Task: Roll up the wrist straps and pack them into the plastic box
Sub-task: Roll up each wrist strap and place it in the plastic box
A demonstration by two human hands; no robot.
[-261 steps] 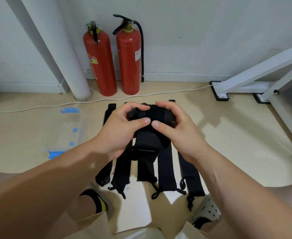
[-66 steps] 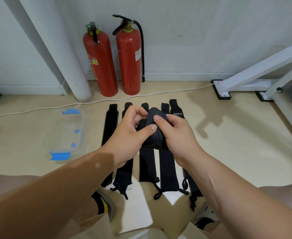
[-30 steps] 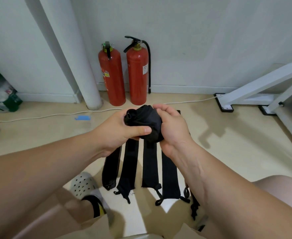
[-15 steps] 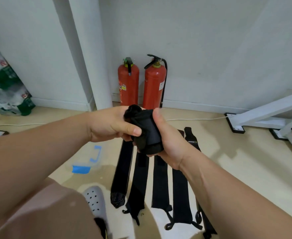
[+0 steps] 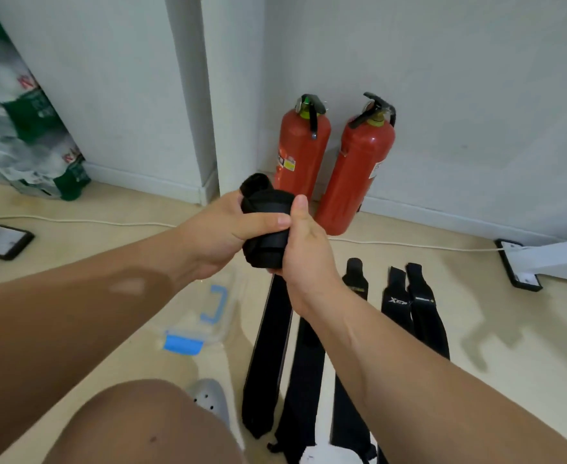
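Observation:
A rolled black wrist strap (image 5: 266,226) is held in the air between both hands. My left hand (image 5: 218,234) grips its left side, thumb laid across the front. My right hand (image 5: 303,254) grips its right side, thumb pointing up. Below them, several flat black wrist straps (image 5: 268,346) lie side by side on the floor. The clear plastic box (image 5: 208,316) with blue clips sits on the floor to their left, partly hidden by my left forearm.
Two red fire extinguishers (image 5: 329,169) stand against the wall behind the hands, next to a white pillar (image 5: 191,95). A white cable (image 5: 409,244) runs along the floor. A white frame foot (image 5: 543,262) is at right, green-white packs (image 5: 24,128) at left.
The view has swung left and the hands have carried the rolled strap leftward, over the area near the plastic box. Both hands still grip the roll.

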